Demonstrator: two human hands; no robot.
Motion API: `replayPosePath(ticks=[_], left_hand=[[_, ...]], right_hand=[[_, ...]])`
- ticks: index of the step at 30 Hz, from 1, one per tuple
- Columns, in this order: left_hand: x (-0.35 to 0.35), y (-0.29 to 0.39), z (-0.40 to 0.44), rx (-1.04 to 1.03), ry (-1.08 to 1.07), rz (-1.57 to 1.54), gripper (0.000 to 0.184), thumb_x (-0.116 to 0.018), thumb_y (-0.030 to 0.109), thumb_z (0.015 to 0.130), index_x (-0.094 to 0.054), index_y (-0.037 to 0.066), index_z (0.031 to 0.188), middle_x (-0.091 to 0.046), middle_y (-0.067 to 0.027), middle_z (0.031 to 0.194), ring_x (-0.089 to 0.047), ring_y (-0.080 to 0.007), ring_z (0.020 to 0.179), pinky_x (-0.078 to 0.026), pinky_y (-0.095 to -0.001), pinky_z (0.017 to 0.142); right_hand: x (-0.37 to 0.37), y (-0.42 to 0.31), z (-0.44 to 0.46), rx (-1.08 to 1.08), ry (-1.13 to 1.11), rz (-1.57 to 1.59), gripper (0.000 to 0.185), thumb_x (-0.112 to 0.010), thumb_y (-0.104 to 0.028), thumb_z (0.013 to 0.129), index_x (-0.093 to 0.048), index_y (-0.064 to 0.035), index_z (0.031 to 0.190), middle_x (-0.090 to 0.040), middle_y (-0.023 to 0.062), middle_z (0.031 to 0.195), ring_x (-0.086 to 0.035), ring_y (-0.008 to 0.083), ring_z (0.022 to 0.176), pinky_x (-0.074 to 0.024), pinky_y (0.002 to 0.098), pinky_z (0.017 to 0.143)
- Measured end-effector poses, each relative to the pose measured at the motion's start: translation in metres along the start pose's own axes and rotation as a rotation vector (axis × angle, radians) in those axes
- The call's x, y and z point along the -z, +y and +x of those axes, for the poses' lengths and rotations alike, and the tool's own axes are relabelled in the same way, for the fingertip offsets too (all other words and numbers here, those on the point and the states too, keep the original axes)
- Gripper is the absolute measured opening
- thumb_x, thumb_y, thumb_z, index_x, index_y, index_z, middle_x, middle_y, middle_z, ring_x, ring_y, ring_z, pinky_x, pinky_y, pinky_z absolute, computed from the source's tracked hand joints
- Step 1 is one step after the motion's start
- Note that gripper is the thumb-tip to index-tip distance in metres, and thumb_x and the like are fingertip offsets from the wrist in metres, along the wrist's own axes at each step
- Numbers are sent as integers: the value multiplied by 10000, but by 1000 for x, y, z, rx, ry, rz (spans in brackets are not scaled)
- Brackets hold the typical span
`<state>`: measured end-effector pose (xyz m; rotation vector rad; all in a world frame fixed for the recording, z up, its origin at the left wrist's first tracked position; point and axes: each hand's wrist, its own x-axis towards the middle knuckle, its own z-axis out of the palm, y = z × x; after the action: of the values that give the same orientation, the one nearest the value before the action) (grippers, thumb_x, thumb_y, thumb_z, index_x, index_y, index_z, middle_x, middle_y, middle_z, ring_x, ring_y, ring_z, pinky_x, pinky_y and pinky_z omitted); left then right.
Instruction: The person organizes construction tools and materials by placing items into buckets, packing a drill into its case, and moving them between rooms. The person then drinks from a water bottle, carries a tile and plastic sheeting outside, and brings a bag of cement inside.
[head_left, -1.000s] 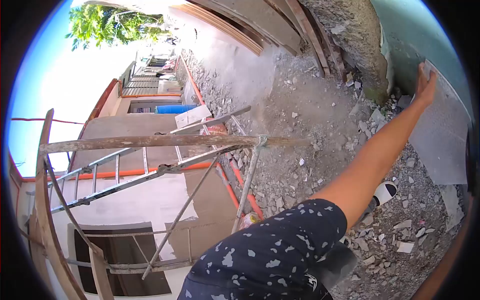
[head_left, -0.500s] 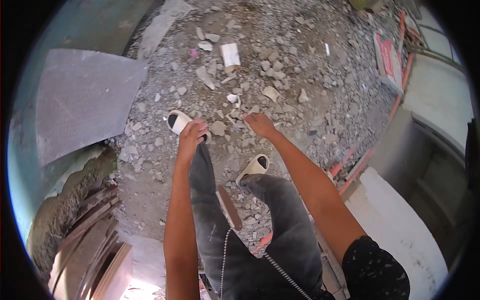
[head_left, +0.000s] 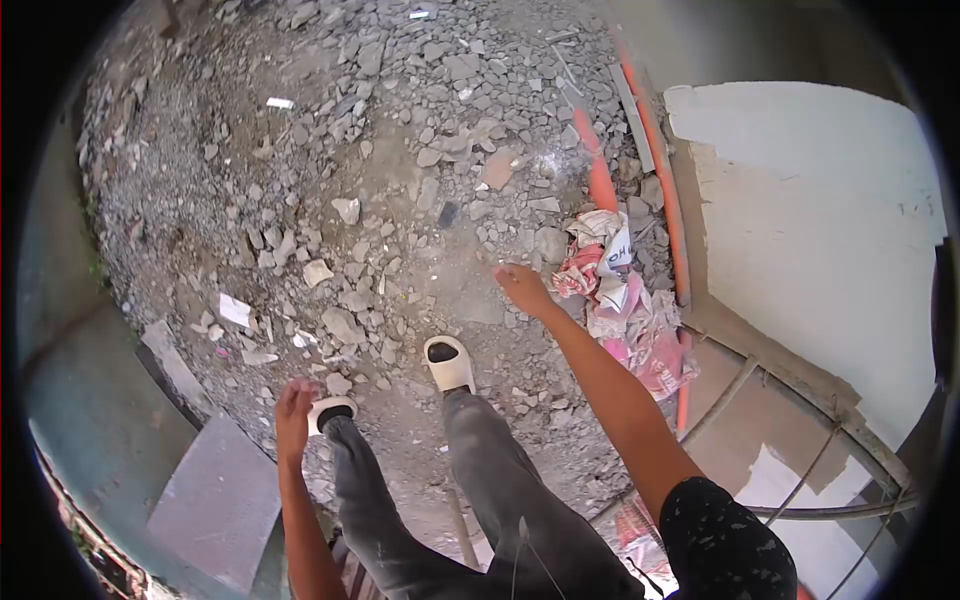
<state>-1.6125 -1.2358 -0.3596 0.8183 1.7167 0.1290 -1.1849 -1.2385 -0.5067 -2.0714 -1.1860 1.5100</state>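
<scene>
My left hand hangs beside my left slipper, its fingers loosely bent and slightly smeared. I see nothing in it. Out over the rubble ground, my right hand has its fingers loosely bent and a little apart, with nothing visible in them. Crumpled red-and-white sacks lie just to the right of that hand, and it appears apart from them. My right slipper is on the ground between both hands.
An orange pipe runs along the right wall's base. Broken stones and a white block lie on the left. A grey board leans at lower left. Metal bars and a white panel are on the right.
My view has turned right, and the leaning board has shifted to the lower left. The crumpled sacks have come into view. My hands are farther apart, and my right slipper is now ahead.
</scene>
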Motion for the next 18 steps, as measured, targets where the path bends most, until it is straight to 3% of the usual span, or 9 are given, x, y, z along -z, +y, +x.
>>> replayPosePath(ticks=[2,3,6,7,9,12,14,16,18], left_hand=[[3,28,-28,-133,-26,92,275,-510,213,855,-518,-3,1026,-567,-71,921,-533,-146,851,-419,-267,764],[-3,70,-53,-113,-2,276,290,-511,199,847,-507,-16,1042,-573,-97,939,-543,-153,861,-428,-277,764],[-14,129,-95,-91,53,389,318,-525,185,826,-497,-20,1067,-577,-151,992,-566,-237,891,-421,-322,812],[-21,141,-107,-60,72,380,335,-533,178,819,-486,-17,1087,-553,-147,1047,-529,-237,973,-404,-331,836],[-57,192,-135,33,27,365,466,-597,204,773,-432,-4,1157,-430,-169,1207,-417,-277,1116,-368,-356,884],[-110,216,-137,-243,-210,712,882,-701,356,642,-219,-38,1267,-335,-262,1233,-388,-368,1123,-326,-401,936],[-152,271,-121,-216,-168,898,952,-709,397,610,-183,-31,1278,-323,-268,1236,-388,-385,1116,-338,-405,928],[-178,333,-69,-217,-102,1069,1021,-716,438,577,-148,-25,1288,-311,-273,1239,-388,-401,1110,-349,-409,920],[-185,381,-41,-78,-194,1026,1046,-709,482,552,-161,-22,1288,-333,-279,1221,-403,-413,1090,-376,-425,892]], right_hand=[[13,23,-16,-139,-5,4,472,-455,-458,816,-595,-8,849,-598,181,765,-580,314,746,-434,372,661],[24,26,-24,-190,-16,61,464,-457,-451,816,-599,-10,847,-600,175,760,-580,308,740,-432,372,655],[46,21,-51,-257,40,198,451,-467,-436,813,-608,-9,850,-603,170,749,-583,295,730,-433,367,652],[48,28,-54,-246,58,171,444,-478,-428,809,-606,-5,850,-604,173,751,-586,289,731,-435,362,655],[52,30,-57,-234,85,174,415,-503,-399,804,-602,0,870,-603,169,741,-589,262,703,-438,353,644],[72,-3,-64,-285,78,225,396,-528,-383,793,-601,-5,885,-611,169,771,-599,254,732,-442,361,651],[79,-7,-63,-268,68,257,411,-525,-393,794,-603,-3,900,-609,189,786,-596,303,745,-441,360,668],[89,-11,-58,-288,110,316,405,-528,-380,797,-599,-3,925,-614,183,806,-600,293,720,-451,358,664],[126,-31,-51,-491,-34,422,396,-528,-370,801,-599,-10,950,-615,182,849,-605,298,740,-460,355,686]])
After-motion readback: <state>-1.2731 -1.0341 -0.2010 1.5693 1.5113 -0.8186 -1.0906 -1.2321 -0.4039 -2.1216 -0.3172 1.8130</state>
